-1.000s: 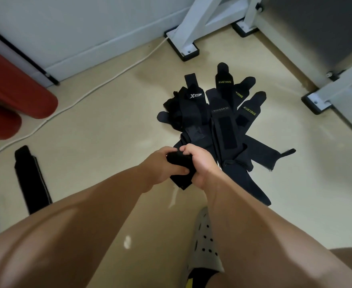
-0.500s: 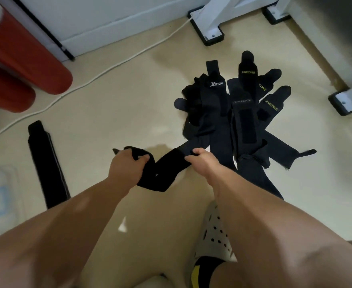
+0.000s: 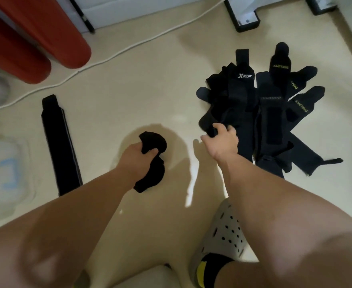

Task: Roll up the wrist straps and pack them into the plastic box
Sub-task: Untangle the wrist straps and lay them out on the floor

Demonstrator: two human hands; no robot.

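Wrist straps lie mostly in a loose, unrolled heap on the floor to the right, with a single strap laid flat well apart on the left. The left hand grips a bunched strap that is no tidy roll, while the right hand, apart from it, pinches the heap's near edge. A pale translucent shape at the left edge may be the box but is too blurred to tell, so I judge nearly all the rolling and packing is left.
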